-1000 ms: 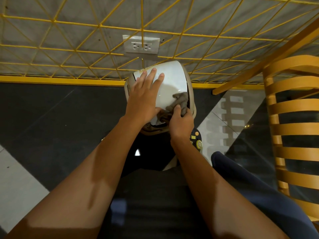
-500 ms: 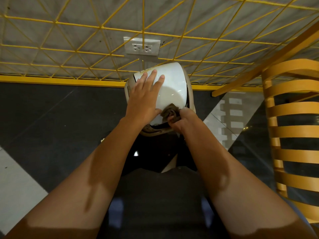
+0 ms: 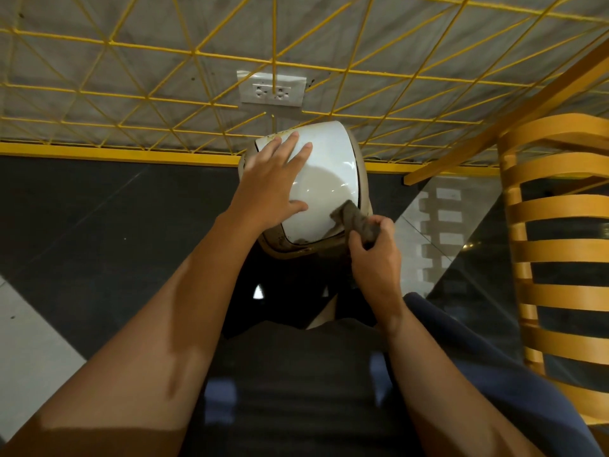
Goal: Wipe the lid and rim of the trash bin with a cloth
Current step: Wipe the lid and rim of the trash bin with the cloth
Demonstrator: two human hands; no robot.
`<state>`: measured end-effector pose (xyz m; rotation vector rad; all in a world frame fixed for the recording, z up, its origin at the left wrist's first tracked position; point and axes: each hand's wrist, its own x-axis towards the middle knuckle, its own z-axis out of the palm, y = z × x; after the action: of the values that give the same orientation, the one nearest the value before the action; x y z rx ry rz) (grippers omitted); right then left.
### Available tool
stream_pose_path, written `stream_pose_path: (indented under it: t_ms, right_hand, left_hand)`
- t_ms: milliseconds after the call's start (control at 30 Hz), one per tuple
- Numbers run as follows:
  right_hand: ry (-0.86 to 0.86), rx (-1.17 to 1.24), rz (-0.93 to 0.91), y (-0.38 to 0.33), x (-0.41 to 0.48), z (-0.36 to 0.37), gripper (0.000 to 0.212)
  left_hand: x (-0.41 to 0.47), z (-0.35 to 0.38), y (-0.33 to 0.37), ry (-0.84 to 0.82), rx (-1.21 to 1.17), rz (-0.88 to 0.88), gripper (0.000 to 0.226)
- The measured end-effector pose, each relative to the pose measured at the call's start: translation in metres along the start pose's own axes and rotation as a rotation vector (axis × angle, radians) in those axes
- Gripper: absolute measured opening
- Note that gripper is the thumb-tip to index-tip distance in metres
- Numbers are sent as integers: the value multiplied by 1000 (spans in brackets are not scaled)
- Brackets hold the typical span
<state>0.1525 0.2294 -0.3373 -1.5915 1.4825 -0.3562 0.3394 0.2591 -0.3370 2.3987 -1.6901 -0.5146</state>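
White plastic is catching the light on the lid (image 3: 324, 179) of the trash bin (image 3: 281, 249), which is standing on the dark floor (image 3: 99, 209) just below a wall socket (image 3: 272, 92). The left hand (image 3: 268, 184) is lying flat on the lid with its fingers spread, steadying it. The right hand (image 3: 375, 258) is clenching a grey cloth (image 3: 354, 221), and the cloth's free end is touching the lid's near right corner where it meets the beige rim (image 3: 365, 192).

To my eye the wiping is under way at that seam. Grime is showing along the near edge of the rim, so the next move is probably calling for the cloth to be dragged round that front edge with firm pressure, the flat hand bracing the bin against tipping.

No brand, label or writing is showing clearly enough to read on the bin, the cloth or the socket.
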Motion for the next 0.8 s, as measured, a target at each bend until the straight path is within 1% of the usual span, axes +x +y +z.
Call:
stream_pose_path:
  t_ms: [67, 133, 267, 367, 467, 533, 633, 667, 733, 800]
  right_hand:
    - [-8, -64, -118, -2, 1, 11, 33]
    - [-8, -97, -164, -3, 0, 27, 38]
    - [19, -224, -238, 8, -12, 53, 41]
    - [-71, -364, -238, 24, -23, 60, 38]
    - [-117, -468, -324, 36, -26, 57, 37]
    - [-100, -477, -302, 41, -21, 50, 41]
    - [-11, -419, -118, 46, -9, 40, 48]
    - [-3, -418, -93, 47, -8, 39, 49]
    - [-45, -429, -102, 45, -14, 43, 52]
    - [-127, -444, -169, 43, -26, 53, 57]
  left_hand:
    - [1, -2, -2, 2, -39, -8, 90]
    - [1, -3, -4, 11, -53, -11, 89]
    - [1, 0, -3, 38, -31, -16, 89]
    - [1, 3, -3, 60, -32, -17, 89]
    - [1, 4, -4, 72, -40, -21, 89]
    - [1, 4, -3, 68, -54, -27, 89]
    - [1, 3, -3, 64, -92, -40, 89]
    - [1, 3, -3, 66, -101, -43, 89]
    - [1, 3, -3, 77, -108, -47, 89]
    - [1, 5, -2, 87, -107, -52, 89]
